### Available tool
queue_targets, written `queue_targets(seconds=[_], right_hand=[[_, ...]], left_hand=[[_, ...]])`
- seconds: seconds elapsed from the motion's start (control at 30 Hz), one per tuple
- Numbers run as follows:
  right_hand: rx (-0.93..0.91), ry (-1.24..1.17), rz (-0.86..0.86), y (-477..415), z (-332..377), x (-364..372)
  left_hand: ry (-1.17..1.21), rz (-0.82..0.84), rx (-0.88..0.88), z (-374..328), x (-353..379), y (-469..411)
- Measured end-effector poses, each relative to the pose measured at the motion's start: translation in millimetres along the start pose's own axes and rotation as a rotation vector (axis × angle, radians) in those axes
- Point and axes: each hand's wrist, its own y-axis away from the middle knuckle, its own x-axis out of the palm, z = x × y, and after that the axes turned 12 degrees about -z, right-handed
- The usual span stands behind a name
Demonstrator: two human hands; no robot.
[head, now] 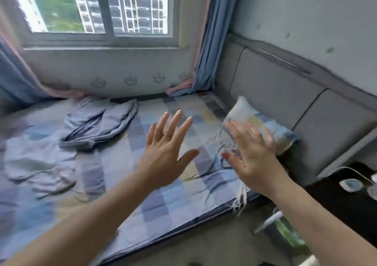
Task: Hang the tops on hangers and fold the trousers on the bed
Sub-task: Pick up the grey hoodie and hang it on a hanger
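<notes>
Head view looks down over the bed (183,194), which fills most of my picture under a checked sheet in blues and yellows. A window (102,6) sits on the far wall and a grey padded headboard (275,86) runs along the right.

On the left half of the bed lie the clothes. A crumpled blue-grey garment (98,123) lies toward the far side, and a paler garment (36,159) is spread flat nearer and further left. I cannot tell from here which is a top and which is trousers, and I see no hangers. A checked pillow (265,127) leans against the headboard at the right.

Both hands hover above the middle of the sheet and hold nothing. The left hand (165,149) has its fingers straight and fanned wide, thumb out, with a ring (167,134) on one finger. The right hand (255,157) is spread the same way, though it is blurred.

What matters for my next move is that the blue-grey garment lies to the left of both hands and slightly farther off. Its long axis runs from near-left to far-right. The left hand is clearly the closer one, and the right is over by the pillow, well apart from any clothing. I judge the task barely begun, so I would reach left first.
</notes>
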Motion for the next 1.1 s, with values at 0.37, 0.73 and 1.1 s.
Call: queue_targets(seconds=[0.37,0.73,1.1], right_hand=[[-0.157,-0.356,0.318,-104,66,198],[-0.24,-0.471,0.613,-213,115,328],[-0.205,-0.392,0.696,-253,201,484]], left_hand=[[-0.202,0.156,-0.587,159,20,64],[-0.236,0.217,-0.962,271,44,71],[-0.235,0.336,-1.027,450,68,114]])
